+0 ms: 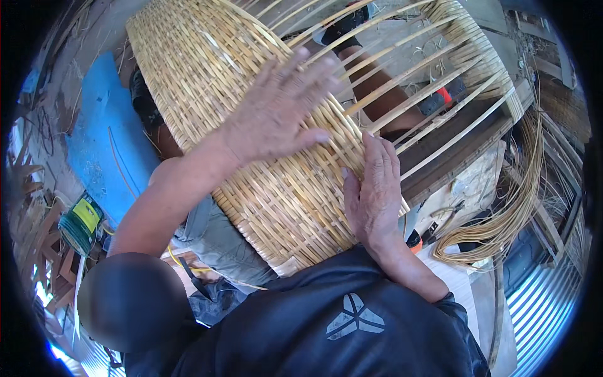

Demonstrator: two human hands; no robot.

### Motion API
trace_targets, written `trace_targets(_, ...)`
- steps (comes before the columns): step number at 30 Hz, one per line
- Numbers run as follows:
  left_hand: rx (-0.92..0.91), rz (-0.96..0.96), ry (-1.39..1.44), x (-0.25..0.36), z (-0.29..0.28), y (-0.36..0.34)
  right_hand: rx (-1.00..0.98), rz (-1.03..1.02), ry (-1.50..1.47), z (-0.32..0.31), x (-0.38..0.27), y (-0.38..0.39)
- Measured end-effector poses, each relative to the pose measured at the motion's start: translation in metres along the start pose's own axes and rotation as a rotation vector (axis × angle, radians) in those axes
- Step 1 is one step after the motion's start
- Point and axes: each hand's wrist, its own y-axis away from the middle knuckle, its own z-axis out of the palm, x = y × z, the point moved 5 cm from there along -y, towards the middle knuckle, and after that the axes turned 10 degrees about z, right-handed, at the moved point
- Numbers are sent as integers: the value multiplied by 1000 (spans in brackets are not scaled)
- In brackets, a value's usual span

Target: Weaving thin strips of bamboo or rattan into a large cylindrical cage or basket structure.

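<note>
A large basket-like piece of pale split cane (207,81) lies across my lap, its left part closely woven. Long bare stakes (389,85) run from the weave toward a second woven band (480,56) at the far right. Spread over the weave near its edge is my left hand (276,113), fingers apart and slightly blurred by motion, holding nothing that I can see. My right hand (377,188) rests on the edge of the weave farther right, fingers stretched along it and the thumb apart on the woven side. Its fingertips are beside the bare stakes.
A bundle of long thin cane strands (521,207) hangs at the right. On the left are a blue plastic sheet-like piece (110,138) and a green roll with a yellow label (85,220). A dark wooden plank (452,157) lies below the stakes.
</note>
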Motion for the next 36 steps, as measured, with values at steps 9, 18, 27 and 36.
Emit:
trace_targets(9,-112,-116,15,31,-5,30,-117,-13,-71,-13,-2,-5)
trace_targets(18,-195,-584,-79,139,-40,106,125,156,-262,-114,59,7)
trace_targets(27,-157,-273,-22,194,-12,23,226,264,-653,-91,135,75)
trace_targets(36,-216,24,-39,212,14,-44,249,335,-825,-29,181,120)
